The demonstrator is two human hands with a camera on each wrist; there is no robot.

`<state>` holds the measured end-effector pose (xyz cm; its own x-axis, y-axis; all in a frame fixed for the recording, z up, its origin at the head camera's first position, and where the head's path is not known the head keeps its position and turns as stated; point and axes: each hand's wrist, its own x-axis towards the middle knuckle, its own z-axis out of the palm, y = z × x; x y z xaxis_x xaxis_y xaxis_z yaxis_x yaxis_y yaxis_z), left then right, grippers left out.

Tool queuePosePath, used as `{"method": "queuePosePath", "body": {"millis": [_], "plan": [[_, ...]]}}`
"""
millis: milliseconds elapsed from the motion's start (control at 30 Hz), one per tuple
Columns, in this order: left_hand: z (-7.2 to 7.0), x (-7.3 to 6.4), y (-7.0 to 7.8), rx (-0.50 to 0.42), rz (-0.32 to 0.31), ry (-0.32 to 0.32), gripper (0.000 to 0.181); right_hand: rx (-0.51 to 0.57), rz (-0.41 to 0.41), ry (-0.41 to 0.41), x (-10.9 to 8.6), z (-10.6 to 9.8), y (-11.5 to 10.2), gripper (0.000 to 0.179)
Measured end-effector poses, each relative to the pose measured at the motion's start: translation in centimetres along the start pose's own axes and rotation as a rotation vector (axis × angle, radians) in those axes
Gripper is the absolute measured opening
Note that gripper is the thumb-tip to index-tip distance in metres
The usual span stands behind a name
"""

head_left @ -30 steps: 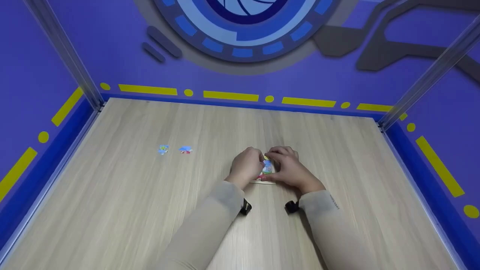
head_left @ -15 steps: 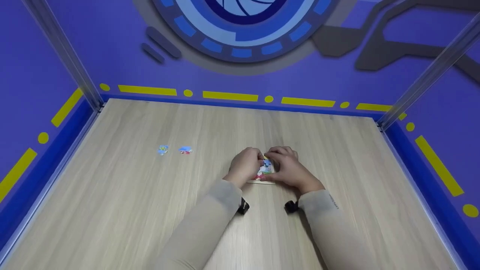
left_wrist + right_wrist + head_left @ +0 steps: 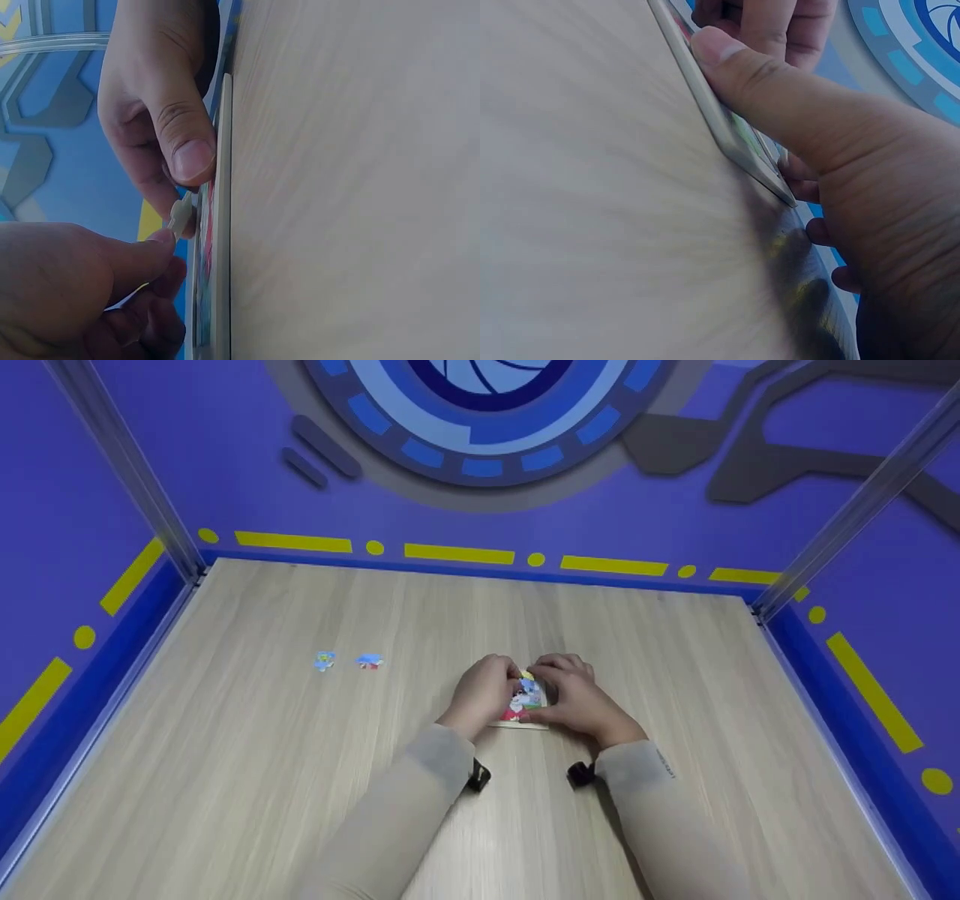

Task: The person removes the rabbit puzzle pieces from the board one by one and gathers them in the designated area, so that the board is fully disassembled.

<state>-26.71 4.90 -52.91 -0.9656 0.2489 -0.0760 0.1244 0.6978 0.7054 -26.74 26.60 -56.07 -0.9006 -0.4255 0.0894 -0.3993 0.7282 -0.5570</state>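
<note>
A small wooden jigsaw tray (image 3: pixel 517 725) with a colourful picture lies on the table between the hands. My left hand (image 3: pixel 482 694) is over its left part. In the left wrist view its thumb and finger pinch a puzzle piece (image 3: pixel 179 215), held on edge just above the tray. My right hand (image 3: pixel 581 699) grips the tray's right side, with the thumb (image 3: pixel 718 46) on the near rim and the other fingers around the far side. Fitted pieces (image 3: pixel 529 694) in red, white, blue and yellow show between the hands. The tray's left part is hidden under the left hand.
Two loose puzzle pieces lie to the left on the wooden table (image 3: pixel 300 780): one blue with yellow (image 3: pixel 324 661), one blue with red (image 3: pixel 369 661). Blue-purple panels (image 3: pixel 480 525) enclose the table at the back and sides.
My left hand has shifted slightly left, uncovering more of the picture in the tray. The right hand holds nearly the same place. Both loose pieces lie as before.
</note>
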Motion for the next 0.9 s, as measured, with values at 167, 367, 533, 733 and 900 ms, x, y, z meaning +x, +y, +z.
{"method": "queuePosePath", "body": {"millis": [167, 367, 533, 733, 900], "plan": [[-1.5, -0.6, -1.1, -0.077, -0.045, 0.006, 0.010, 0.001, 0.016, -0.005, 0.1, 0.1, -0.1, 0.090], [-3.5, -1.0, -3.0, -0.155, -0.096, 0.073, 0.012, 0.001, 0.074, -0.025, 0.1, -0.1, -0.3, 0.093], [-5.7, -1.6, -5.3, -0.172, -0.107, 0.132, 0.013, -0.014, 0.086, -0.024, 0.2, -0.2, -0.6, 0.095], [-8.0, -2.3, -8.1, -0.156, -0.122, 0.171, 0.012, -0.031, 0.068, -0.018, 0.0, -0.1, -0.6, 0.088], [-9.3, -2.7, -9.9, -0.125, -0.148, 0.209, 0.015, -0.013, 0.066, -0.011, 0.0, -0.1, -0.6, 0.086]]}}
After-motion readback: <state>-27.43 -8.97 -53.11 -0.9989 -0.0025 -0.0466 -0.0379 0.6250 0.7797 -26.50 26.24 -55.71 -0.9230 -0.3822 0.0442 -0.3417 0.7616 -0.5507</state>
